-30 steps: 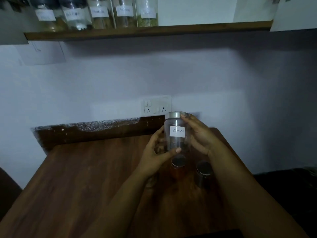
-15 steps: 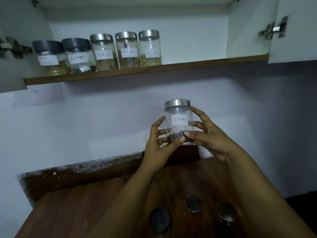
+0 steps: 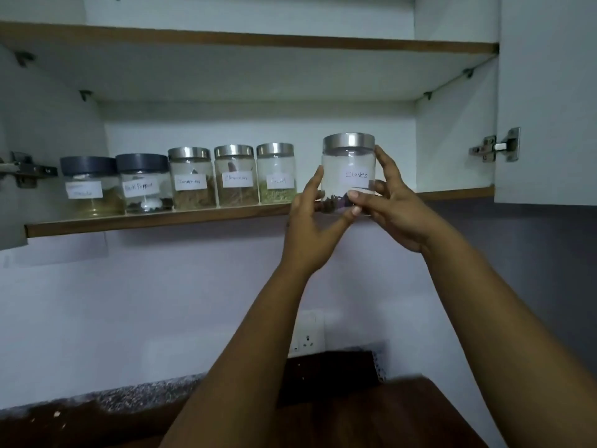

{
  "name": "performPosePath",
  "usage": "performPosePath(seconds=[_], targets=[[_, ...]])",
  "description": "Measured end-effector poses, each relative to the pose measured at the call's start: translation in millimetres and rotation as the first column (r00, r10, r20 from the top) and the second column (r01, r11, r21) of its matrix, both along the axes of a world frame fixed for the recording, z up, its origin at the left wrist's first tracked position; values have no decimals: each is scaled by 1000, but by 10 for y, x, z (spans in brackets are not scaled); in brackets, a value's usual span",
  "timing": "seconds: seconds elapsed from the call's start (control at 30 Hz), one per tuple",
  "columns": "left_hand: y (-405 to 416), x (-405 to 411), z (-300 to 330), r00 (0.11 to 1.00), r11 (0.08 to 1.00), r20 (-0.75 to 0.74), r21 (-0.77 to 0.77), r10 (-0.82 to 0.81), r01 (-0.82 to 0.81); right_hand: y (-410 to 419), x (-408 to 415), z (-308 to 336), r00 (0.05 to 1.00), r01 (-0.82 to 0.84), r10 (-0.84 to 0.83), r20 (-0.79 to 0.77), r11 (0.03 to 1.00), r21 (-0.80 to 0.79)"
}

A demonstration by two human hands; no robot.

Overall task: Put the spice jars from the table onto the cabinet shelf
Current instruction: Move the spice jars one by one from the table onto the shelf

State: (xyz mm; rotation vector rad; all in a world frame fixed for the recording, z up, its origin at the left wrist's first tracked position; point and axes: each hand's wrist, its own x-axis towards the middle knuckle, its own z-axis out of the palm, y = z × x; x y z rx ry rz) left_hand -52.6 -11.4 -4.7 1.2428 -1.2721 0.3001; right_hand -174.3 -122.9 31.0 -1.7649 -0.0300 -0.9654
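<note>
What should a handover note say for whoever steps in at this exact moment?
Left hand and right hand: both grip the cloves jar, held upright at shelf height, not yet set down.
Cabinet shelf: five labelled spice jars stand in a row at left; the space right of them is free.
Done: five jars shelved.
Left: set the cloves jar beside the row. The table is mostly out of view; check it for more jars.

Dim, soft and slightly blurred; the cabinet shelf [image 3: 155, 221] edge bows from wide-angle distortion.
</note>
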Motion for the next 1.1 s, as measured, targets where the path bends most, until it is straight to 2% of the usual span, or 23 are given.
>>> performPosePath(seconds=[0.07,0.13,0.2,0.27,0.33,0.43,0.63,0.8,1.1], targets=[[-93,98,123,998,999,50,4,50,-50,-139,106,142,998,27,-29,-49,999,-44],[-161,204,136,970,978,129,-50,207,-202,-288,229,271,991,62,-73,-108,993,-103],[-227,317,57,854,879,219,-189,473,-438,-433,345,395,967,126,-170,-192,967,-222],[-317,444,-49,681,718,237,-311,693,-622,-550,455,501,916,192,-297,-270,915,-355],[-417,581,-117,553,611,260,-349,791,-710,-636,567,570,896,182,-305,-321,914,-363],[-481,748,-133,477,579,334,-371,813,-726,-705,750,626,897,126,-239,-373,945,-302],[-522,824,-120,431,538,326,-427,841,-726,-793,1005,705,870,76,-191,-455,963,-259],[-501,871,-135,418,554,376,-417,827,-721,-859,1063,685,864,101,-212,-457,962,-253],[-484,821,-128,453,571,356,-395,817,-719,-877,1091,631,873,133,-227,-432,962,-238]])
